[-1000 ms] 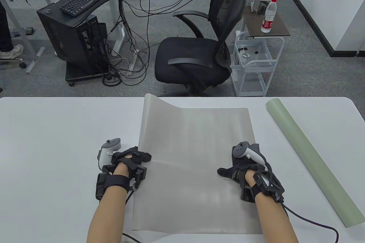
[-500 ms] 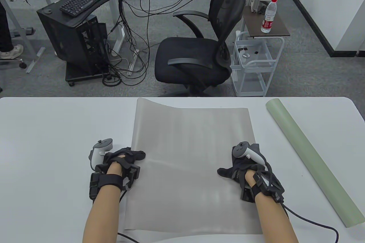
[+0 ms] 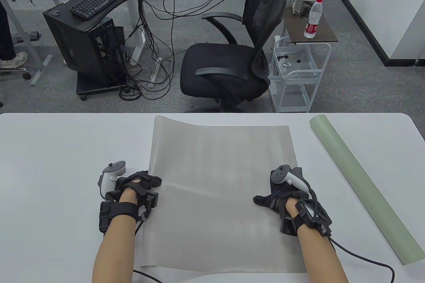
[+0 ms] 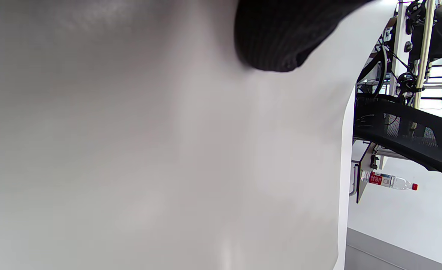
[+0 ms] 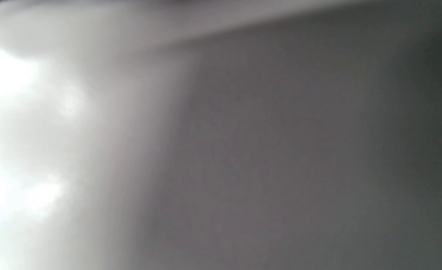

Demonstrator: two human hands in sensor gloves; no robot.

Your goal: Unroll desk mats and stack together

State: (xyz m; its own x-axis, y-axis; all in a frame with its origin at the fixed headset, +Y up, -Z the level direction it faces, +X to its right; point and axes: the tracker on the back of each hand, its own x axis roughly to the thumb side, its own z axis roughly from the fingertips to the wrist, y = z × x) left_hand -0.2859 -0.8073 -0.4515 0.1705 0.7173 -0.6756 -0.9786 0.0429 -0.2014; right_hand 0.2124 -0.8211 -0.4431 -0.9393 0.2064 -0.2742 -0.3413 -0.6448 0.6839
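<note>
A grey desk mat [image 3: 219,176] lies unrolled in the middle of the white table [image 3: 66,150]; its far left corner still curls up. My left hand [image 3: 142,181] holds the mat's left edge, fingers over it. My right hand [image 3: 275,196] presses flat on the mat near its right edge, thumb spread. A pale green mat [image 3: 358,183] lies rolled up, diagonal, to the right of my right hand. The left wrist view shows the grey mat [image 4: 131,150] close up under a gloved fingertip [image 4: 277,41]. The right wrist view shows only blurred mat surface [image 5: 243,150].
A black office chair [image 3: 232,64] and a white trolley [image 3: 295,74] with a water bottle [image 3: 313,17] on a shelf above it stand beyond the table's far edge. My right glove's cable [image 3: 365,259] trails over the table's front right.
My left hand has moved left with the mat's left edge, spreading the mat wider. The right hand has stayed in place.
</note>
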